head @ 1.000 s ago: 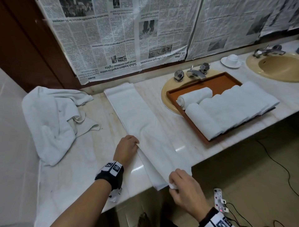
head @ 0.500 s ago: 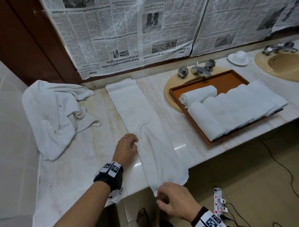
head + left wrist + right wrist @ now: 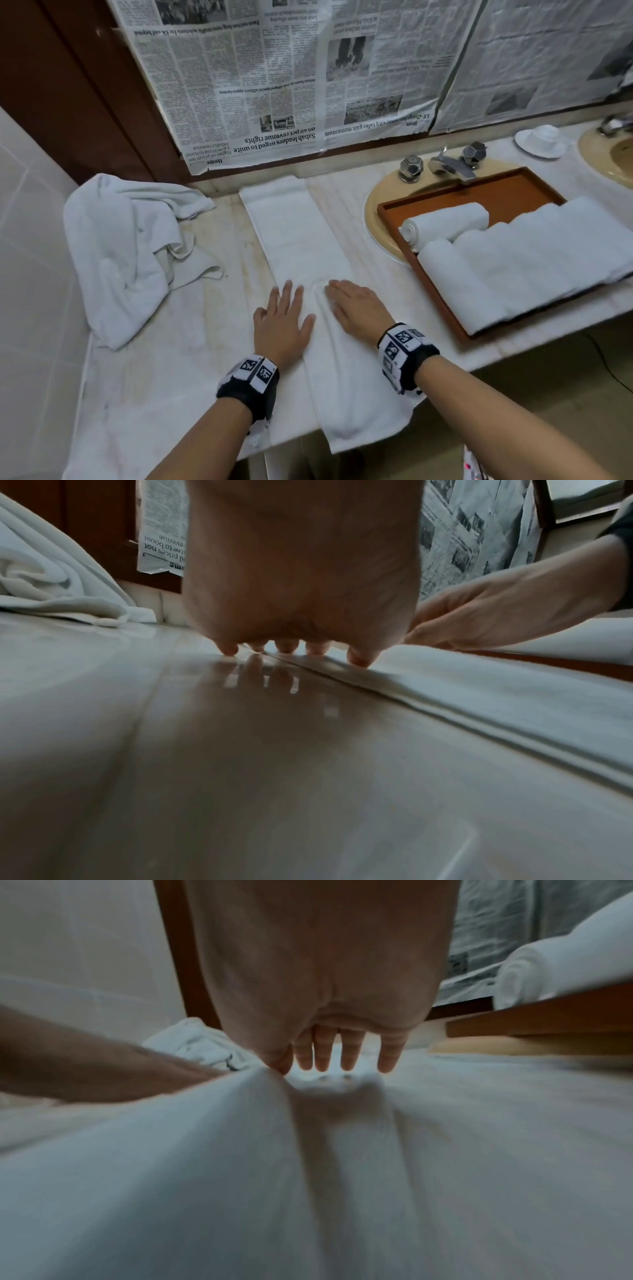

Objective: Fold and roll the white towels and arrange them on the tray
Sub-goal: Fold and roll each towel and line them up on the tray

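At the far left of the marble counter (image 3: 164,370), a heap of crumpled white towels (image 3: 126,246) lies against the tiled wall. Next to it, running from the newspaper-covered wall (image 3: 274,85) toward the counter's near edge, a long folded towel (image 3: 298,240) lies flat as a narrow strip, its near end doubled back over itself and hanging slightly past the edge. The left hand (image 3: 282,325) rests palm down with fingers straight and slightly spread, lying across the strip's left edge, partly on bare marble; in the left wrist view its fingertips (image 3: 359,658) touch the counter and the towel's hem. Just beside it, the right hand (image 3: 354,308) lies flat on the doubled layer, fingers straight and close together, pressing the cloth down; the right wrist view shows a ridge of fabric raised beside the thumb. Neither hand grips anything. Further right, a brown wooden tray (image 3: 479,195) sits over a beige sink (image 3: 380,205), below the chrome tap (image 3: 445,164). On it lie rolled towels (image 3: 531,257) side by side, with one more roll (image 3: 445,221) crosswise behind them. At the far right stand a white cup on a saucer (image 3: 543,138) and a second sink (image 3: 609,154).
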`<action>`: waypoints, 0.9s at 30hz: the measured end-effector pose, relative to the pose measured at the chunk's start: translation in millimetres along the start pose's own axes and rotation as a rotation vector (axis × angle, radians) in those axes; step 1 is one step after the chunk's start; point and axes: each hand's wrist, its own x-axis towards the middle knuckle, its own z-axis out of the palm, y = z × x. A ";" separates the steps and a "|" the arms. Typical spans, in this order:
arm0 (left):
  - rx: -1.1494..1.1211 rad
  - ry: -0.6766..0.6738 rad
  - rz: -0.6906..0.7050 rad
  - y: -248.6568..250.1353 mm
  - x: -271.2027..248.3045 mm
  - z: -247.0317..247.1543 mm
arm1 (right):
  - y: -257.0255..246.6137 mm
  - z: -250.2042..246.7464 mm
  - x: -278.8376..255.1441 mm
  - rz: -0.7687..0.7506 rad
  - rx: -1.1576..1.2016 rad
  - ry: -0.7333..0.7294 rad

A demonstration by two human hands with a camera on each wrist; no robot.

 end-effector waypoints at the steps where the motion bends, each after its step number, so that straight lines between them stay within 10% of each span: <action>1: 0.008 -0.003 -0.023 -0.6 4.2 -1.2 | 0.4 3.8 7.6 -0.003 -0.041 -0.044; 16: -0.067 -0.158 -0.209 -55.1 107.1 -61.6 | 43.9 -17.2 119.2 0.047 -0.112 -0.097; 27: -0.163 0.059 -0.127 -18.9 73.2 -39.1 | 27.8 -20.8 110.4 -0.074 -0.081 -0.049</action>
